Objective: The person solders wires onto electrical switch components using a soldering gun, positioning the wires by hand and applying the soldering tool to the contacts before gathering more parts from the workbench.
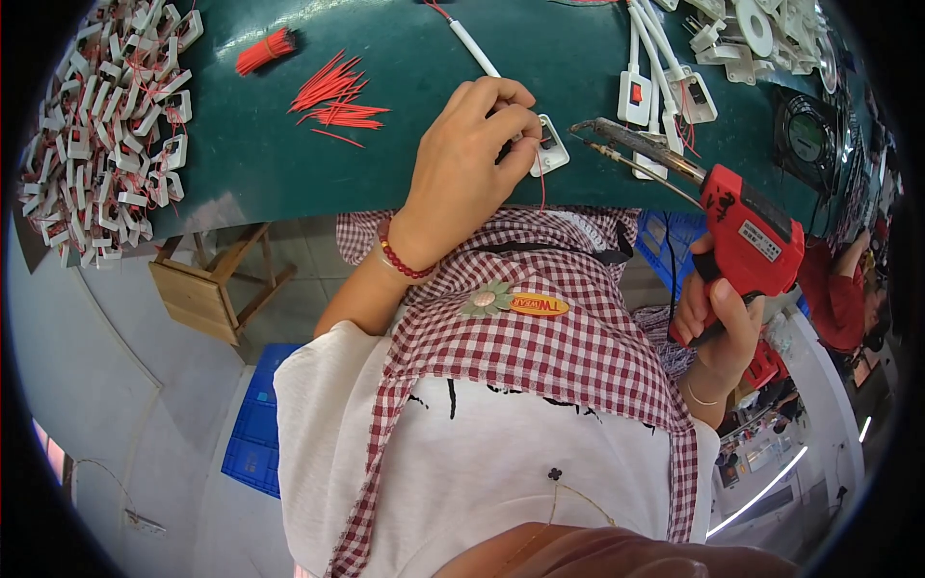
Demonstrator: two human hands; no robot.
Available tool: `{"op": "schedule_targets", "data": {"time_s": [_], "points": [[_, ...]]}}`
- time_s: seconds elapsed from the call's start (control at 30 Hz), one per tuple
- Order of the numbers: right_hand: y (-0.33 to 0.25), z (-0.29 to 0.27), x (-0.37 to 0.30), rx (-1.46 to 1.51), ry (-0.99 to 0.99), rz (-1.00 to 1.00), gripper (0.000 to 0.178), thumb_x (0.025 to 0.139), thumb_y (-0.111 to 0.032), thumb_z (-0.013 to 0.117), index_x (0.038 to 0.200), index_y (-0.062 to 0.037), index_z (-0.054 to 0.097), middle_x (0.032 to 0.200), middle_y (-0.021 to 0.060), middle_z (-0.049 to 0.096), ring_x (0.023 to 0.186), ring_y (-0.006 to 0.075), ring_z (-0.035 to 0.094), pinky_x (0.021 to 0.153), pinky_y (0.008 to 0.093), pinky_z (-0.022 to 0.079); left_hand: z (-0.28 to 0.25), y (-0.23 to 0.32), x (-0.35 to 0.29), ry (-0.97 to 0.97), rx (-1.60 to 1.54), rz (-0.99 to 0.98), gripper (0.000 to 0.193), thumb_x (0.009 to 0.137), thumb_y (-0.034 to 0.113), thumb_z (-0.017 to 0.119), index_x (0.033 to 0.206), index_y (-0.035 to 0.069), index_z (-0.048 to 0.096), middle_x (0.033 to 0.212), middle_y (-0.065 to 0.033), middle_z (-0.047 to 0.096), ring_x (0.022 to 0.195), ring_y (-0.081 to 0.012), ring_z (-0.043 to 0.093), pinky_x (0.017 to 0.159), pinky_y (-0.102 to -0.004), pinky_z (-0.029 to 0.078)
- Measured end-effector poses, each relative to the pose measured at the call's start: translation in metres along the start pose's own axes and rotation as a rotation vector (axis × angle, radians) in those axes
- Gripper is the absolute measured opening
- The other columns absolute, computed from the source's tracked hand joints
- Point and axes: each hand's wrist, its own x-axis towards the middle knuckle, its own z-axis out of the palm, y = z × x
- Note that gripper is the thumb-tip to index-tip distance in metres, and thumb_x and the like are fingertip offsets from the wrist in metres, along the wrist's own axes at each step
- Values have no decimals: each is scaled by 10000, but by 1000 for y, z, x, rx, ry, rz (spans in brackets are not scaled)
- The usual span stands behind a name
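My right hand (725, 313) is wrapped around the handle of a red soldering gun (756, 231). The gun's metal tip and thin feed tube point left, a little short of a small white plastic switch housing (551, 159). Bent over that housing, my left hand (472, 144) pinches a thin red wire (541, 188), whose end hangs over the table's front edge. The fingers hide much of the housing. A white tube or cable (474, 46) with red wire at its far end runs toward the housing from behind my left hand.
On the green table (385, 173) lie loose red wires (332, 91) and a tied red bundle (265, 50). Many white housings (111, 135) are heaped left. White switch assemblies (665, 91), white parts (761, 39) and a black fan-like device (807, 135) lie right. A wooden stool (198, 294) stands below.
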Motion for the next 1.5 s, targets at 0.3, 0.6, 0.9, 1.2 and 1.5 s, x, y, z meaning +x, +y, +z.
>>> {"op": "schedule_targets", "data": {"time_s": [0.3, 0.6, 0.9, 1.2, 1.5], "points": [[1, -2, 1, 16, -18, -12, 474, 854, -226, 595, 1152, 111, 448, 554, 49, 442, 415, 95, 390, 381, 228, 331, -2, 1, 1, -4, 11, 13, 76, 733, 35, 674, 789, 35, 623, 963, -51, 588, 849, -222, 576, 673, -334, 489], [4, -5, 1, 59, -25, 3, 455, 874, -227, 567, 1168, 97, 445, 575, 48, 451, 434, 89, 395, 398, 230, 335, -5, 2, 1, -19, 32, 25, 92, 721, 31, 673, 788, 35, 610, 970, -51, 593, 843, -221, 578, 667, -333, 491], [0, -23, -4, 157, 62, -115, 456, 876, -237, 559, 1172, 88, 439, 579, 30, 424, 428, 82, 390, 378, 215, 337, -40, -3, 12, -70, 369, -5, 168, 733, 39, 626, 892, 45, 572, 1058, -68, 596, 975, -276, 555, 792, -391, 440], [8, -52, -2, 386, 56, -327, 436, 926, -218, 490, 1231, 79, 394, 638, 47, 415, 449, 80, 365, 376, 212, 363, 49, 36, 56, -100, 471, 392, 310, 734, 37, 614, 1036, 105, 592, 1152, -41, 560, 1142, -243, 488, 901, -392, 403], [24, -68, -1, 487, 112, -348, 412, 939, -198, 466, 1240, 76, 399, 637, 47, 415, 452, 87, 367, 375, 221, 365, 10, 31, 61, -430, 479, 424, 419, 704, -19, 625, 1091, 137, 599, 1129, -16, 574, 1102, -235, 509, 908, -396, 392]]}}
